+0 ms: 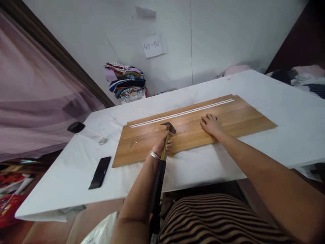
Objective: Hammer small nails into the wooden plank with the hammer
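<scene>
The hammer (160, 169) is in your left hand (162, 146), fingers wrapped round its handle just below the head, above the wooden board (243, 117) on the tabletop (200, 166). Your right hand (212, 125) rests palm-down on the board, fingers loosely spread, gripping nothing. Between your hands runs a row of small dark dots (186, 131); loose metal pieces (135, 141) lie farther left. Past the board's left end, near the phone (100, 173), you have a clear container (91, 134) with a black end; its contents are too small to tell.
</scene>
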`<state>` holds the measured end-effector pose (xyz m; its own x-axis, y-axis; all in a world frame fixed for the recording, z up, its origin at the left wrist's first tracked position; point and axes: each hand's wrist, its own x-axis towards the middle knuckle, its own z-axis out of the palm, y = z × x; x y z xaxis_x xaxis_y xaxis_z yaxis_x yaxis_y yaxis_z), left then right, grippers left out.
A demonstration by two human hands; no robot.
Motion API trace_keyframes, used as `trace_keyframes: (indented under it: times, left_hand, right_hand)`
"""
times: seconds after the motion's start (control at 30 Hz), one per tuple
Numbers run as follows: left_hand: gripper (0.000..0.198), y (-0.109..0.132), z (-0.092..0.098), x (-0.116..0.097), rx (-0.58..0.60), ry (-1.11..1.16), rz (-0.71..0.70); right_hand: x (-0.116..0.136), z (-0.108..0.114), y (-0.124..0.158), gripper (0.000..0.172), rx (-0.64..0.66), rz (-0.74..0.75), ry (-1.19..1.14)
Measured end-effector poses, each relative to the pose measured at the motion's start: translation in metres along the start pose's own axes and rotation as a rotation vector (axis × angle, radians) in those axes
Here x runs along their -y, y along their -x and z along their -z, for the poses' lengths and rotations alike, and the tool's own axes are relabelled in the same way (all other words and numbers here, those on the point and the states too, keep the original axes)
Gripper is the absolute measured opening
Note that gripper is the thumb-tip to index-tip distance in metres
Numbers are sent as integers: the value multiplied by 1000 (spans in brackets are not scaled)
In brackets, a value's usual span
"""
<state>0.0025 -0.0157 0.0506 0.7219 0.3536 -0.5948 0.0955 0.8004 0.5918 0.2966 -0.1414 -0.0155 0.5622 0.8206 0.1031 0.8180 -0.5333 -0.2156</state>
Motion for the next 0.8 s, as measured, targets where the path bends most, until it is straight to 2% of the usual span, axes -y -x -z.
trace_keyframes:
  times: [0.27, 0.5, 0.8]
  left_hand:
    - [31, -8, 6, -2, -44, -21, 9]
    - [29, 0, -6, -11, -19, 6, 11]
    - [36, -2, -11, -8, -70, -37, 27]
  right_hand:
    - [2, 0, 0, 53, -1, -5, -40]
    - [4, 3, 0, 53, 20, -1, -53]
    - [5, 4, 0, 52, 24, -5, -53]
